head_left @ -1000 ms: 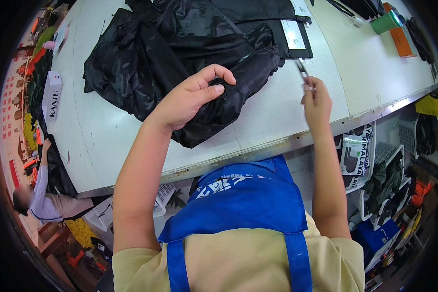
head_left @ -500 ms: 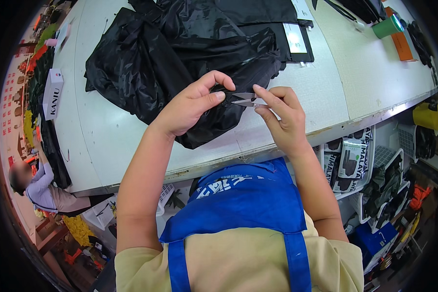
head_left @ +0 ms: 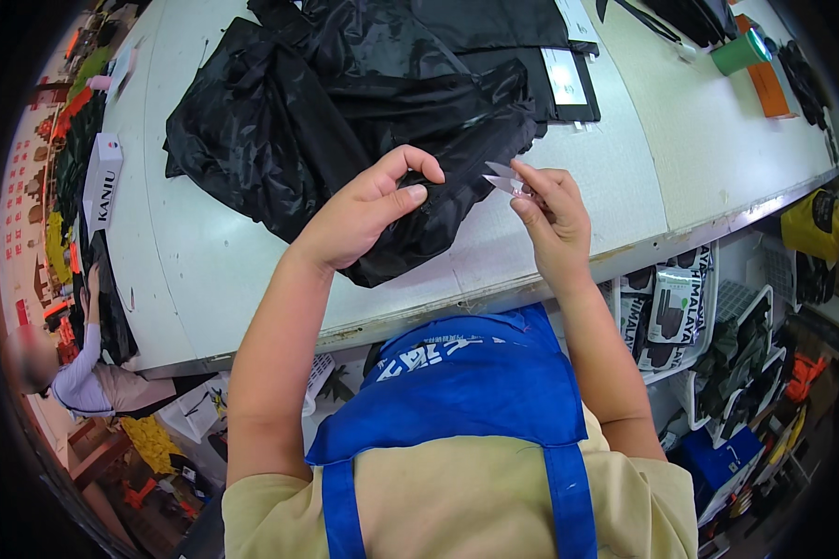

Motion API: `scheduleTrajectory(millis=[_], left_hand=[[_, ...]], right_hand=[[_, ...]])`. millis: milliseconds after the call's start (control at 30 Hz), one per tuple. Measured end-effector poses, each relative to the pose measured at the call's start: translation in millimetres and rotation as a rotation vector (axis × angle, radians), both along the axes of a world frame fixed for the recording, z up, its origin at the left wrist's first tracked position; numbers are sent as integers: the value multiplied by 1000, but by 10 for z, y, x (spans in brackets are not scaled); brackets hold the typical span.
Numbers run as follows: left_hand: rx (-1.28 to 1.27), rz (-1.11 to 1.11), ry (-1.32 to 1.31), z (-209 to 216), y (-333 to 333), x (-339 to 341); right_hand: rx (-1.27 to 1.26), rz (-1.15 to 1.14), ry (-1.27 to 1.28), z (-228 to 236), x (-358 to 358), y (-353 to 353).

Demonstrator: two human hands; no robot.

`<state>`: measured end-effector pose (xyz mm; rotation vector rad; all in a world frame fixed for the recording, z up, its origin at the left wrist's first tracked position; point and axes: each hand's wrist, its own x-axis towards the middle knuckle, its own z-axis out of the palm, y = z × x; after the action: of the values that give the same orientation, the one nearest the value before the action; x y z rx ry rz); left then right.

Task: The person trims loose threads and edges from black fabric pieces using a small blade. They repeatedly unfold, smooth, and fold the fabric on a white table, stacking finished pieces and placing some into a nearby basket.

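Observation:
A pair of small thread snips (head_left: 505,180) is held between the thumb and fingers of my right hand (head_left: 559,216), blades apart and pointing left. The tips stand over the right edge of a crumpled, shiny black garment (head_left: 280,140), a short way from my left hand (head_left: 359,214). My left hand is curled at the garment's near edge, gripping the cloth, with dark fabric showing between thumb and forefinger. Its other fingers are hidden underneath.
Flat black packs with white labels (head_left: 564,76) lie behind the garment on the white table (head_left: 615,186). A green cylinder (head_left: 741,53) and an orange box (head_left: 772,88) stand far right. Baskets of packages (head_left: 676,307) sit below the table's edge. A person (head_left: 79,363) works at far left.
My right hand has drawn the snips right, away from my left hand. My left hand has barely moved and the garment has shifted slightly. The person at left has moved an arm.

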<state>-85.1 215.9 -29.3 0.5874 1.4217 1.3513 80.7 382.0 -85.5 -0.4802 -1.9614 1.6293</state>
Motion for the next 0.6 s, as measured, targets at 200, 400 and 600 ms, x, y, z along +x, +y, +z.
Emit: scheduleTrajectory(millis=[200, 400, 600], left_hand=[[42, -301, 512, -398, 57, 744], [-195, -2, 1168, -499, 66, 282], [-610, 357, 430, -1051, -384, -736]], right_hand=[[392, -333, -417, -814, -71, 834], [1036, -397, -578, -770, -218, 1057], [506, 350, -576, -396, -1038, -542]])
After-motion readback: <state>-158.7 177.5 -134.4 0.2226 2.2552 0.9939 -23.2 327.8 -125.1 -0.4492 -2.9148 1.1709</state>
